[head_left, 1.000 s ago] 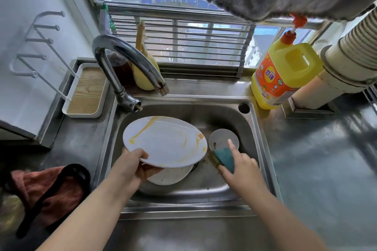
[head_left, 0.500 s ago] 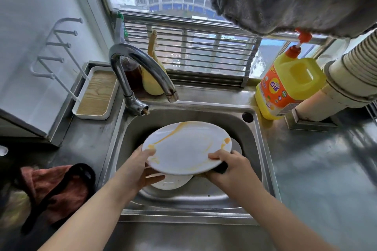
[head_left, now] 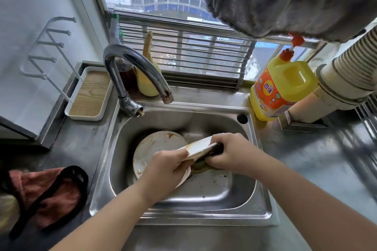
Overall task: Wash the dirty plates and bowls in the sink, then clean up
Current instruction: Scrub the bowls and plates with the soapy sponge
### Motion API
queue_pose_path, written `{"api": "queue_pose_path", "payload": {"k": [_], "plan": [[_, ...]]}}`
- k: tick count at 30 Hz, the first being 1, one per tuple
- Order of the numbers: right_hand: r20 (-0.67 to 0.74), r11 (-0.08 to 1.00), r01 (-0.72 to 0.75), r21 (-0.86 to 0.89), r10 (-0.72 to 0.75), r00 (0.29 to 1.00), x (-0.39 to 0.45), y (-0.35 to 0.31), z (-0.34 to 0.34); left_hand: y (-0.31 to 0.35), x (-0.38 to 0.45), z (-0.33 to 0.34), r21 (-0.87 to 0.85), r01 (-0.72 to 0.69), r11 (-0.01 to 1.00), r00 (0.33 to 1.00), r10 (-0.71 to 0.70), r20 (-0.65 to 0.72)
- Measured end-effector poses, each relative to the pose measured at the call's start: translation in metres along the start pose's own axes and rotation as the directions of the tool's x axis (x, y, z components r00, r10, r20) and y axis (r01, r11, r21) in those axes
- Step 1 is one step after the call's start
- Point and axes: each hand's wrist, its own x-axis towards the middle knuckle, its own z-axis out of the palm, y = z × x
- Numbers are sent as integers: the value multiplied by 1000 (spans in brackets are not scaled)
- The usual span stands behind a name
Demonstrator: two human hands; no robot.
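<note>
A white plate (head_left: pixel 201 145) smeared with yellow sauce is tilted steeply over the steel sink (head_left: pixel 240 208). My left hand (head_left: pixel 169 166) grips its near left rim. My right hand (head_left: pixel 228 151) grips the right rim together with a dark sponge (head_left: pixel 216 150) pressed under the plate. Beneath lies a second dirty plate (head_left: pixel 159 146), flat in the basin with brown stains. A small bowl seen before is hidden behind my hands.
The curved faucet (head_left: pixel 138 67) arches over the back left of the basin. A yellow detergent jug (head_left: pixel 281 89) stands at the back right. A wooden tray (head_left: pixel 89 93) sits left of the sink, a reddish cloth (head_left: pixel 44 195) on the left counter.
The sauce-stained plate has tipped from nearly flat to steeply tilted. My right hand, with the sponge, moved from the sink floor onto the plate's right rim. The camera moved closer.
</note>
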Motion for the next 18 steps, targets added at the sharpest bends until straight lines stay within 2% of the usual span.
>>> {"api": "queue_pose_path", "payload": {"k": [3, 6, 7, 9, 10, 12, 15, 16, 18], "plan": [[88, 996, -14, 86, 6, 996, 1, 8, -7, 0, 7, -6, -197, 161, 967, 987, -153, 54], [128, 976, -47, 214, 20, 992, -6, 23, -18, 1, 10, -13, -431, 400, 809, 912, -396, 104], [82, 959, -50, 279, 28, 996, -10, 28, -21, 0, 8, -15, -516, 467, 718, 870, -476, 127], [-122, 936, -21, 350, 68, 990, -19, 35, -21, 2, 7, -17, -656, 541, 526, 796, -571, 199], [-229, 942, 7, 335, 74, 971, -21, 34, -16, 4, 7, -16, -684, 558, 469, 773, -594, 224], [-346, 964, 101, 245, -11, 938, -22, 20, 6, 12, 8, -12, -707, 564, 427, 757, -609, 236], [-375, 974, 226, -26, -219, 901, -10, -8, 47, 25, 11, -4, -715, 536, 448, 793, -557, 245], [-406, 972, 223, -80, -236, 883, -1, -10, 52, 28, 13, -4, -720, 525, 454, 802, -548, 239], [-438, 995, 97, -7, -90, 895, 22, -6, 43, 30, 15, -6, -735, 518, 437, 791, -571, 217]]}}
